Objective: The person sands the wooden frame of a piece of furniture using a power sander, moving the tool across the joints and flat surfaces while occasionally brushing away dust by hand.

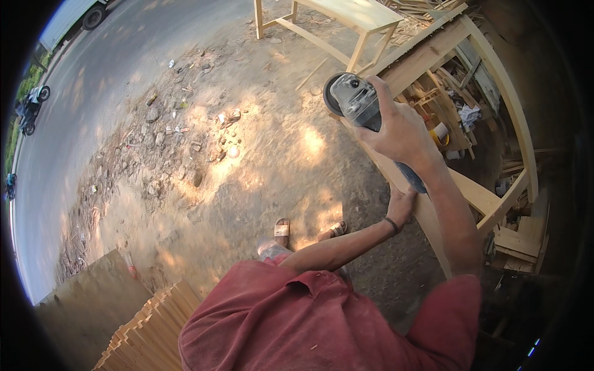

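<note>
My right hand [402, 130] is wrapped round the grey head of an angle grinder [362, 102]. A round disc [334, 93] shows at the tool's front, over the corner of a pale wooden frame [427, 229]. The grinder's dark blue rear body [409, 176] comes out below my right palm and lies along the frame's near rail. My left hand [402, 205], with a dark band at its wrist, is closed at the rail's edge beside the grinder's rear end. Its fingertips are partly hidden.
A pale wooden table [352, 15] stands ahead. Wood offcuts and a yellow-and-white bucket [440, 133] show through the frame. Stacked wooden strips [151, 328] lie lower left. Stones and litter [158, 136] edge the road [80, 111], where a motorcycle [31, 110] and a truck [71, 21] show.
</note>
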`<move>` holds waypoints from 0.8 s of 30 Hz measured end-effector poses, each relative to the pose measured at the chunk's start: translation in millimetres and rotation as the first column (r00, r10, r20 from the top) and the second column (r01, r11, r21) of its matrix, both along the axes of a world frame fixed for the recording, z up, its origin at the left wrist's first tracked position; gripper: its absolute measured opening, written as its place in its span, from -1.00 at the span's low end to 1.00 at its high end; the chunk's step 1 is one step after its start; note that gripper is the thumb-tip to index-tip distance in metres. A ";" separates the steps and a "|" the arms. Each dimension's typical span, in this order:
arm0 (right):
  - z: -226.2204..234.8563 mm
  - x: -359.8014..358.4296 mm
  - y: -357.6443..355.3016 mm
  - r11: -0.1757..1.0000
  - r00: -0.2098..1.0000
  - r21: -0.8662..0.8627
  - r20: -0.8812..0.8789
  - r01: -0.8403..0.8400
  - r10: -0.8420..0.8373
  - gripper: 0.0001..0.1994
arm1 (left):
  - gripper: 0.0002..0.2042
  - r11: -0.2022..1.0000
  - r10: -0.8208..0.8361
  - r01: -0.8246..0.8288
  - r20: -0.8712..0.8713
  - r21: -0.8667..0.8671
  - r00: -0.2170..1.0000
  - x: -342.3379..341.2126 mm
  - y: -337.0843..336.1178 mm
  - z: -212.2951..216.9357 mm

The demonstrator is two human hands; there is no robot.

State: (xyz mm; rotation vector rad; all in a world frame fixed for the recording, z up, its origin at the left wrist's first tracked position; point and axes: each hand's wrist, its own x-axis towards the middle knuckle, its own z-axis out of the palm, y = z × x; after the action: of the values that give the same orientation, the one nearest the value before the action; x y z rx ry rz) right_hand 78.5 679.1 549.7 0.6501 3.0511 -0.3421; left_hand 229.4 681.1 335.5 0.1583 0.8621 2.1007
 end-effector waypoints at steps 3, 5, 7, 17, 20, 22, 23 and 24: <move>-11.6 0.2 -2.2 0.996 0.997 -0.017 0.005 -0.083 0.083 -0.14 | -0.39 0.998 0.037 -0.041 0.085 0.053 0.996 4.4 3.6 0.1; -11.6 -1.3 -5.9 0.994 0.993 -0.035 0.050 -0.101 0.103 -0.13 | -0.37 1.000 0.022 -0.023 -0.077 -0.015 0.997 -1.0 0.9 -0.1; -11.4 0.1 -6.7 0.994 0.991 -0.005 0.078 -0.112 0.112 -0.13 | -0.36 0.999 0.025 -0.031 -0.144 -0.044 0.989 -3.8 2.9 -0.8; 28.8 1.7 87.8 0.994 0.981 0.104 -0.194 0.016 0.004 -0.13 | -0.36 0.983 -0.103 0.106 0.026 -0.147 0.994 -8.3 -25.2 -1.7; 35.0 3.4 108.4 0.997 0.970 0.073 -0.243 0.032 -0.013 -0.13 | -0.35 0.981 -0.119 0.124 0.041 -0.149 0.992 -6.3 -27.0 -5.4; 41.3 -1.2 114.4 0.996 0.968 0.073 -0.247 0.054 -0.034 -0.12 | -0.35 0.980 -0.122 0.126 0.031 -0.152 0.992 -5.7 -25.5 -12.3; 46.1 -5.0 116.1 0.993 0.969 0.096 -0.243 0.072 -0.047 -0.11 | -0.36 0.980 -0.128 0.130 0.022 -0.152 0.992 -5.9 -25.2 -16.1; 50.4 -10.0 119.4 0.989 0.969 0.119 -0.239 0.087 -0.056 -0.10 | -0.36 0.980 -0.130 0.131 0.013 -0.151 0.991 -7.1 -24.4 -16.7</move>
State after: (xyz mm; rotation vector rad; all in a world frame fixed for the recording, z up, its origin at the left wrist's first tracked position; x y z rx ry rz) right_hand 68.5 798.5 600.1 0.7811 3.3039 -0.2394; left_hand 222.4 656.8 318.8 0.1276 0.9792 1.9055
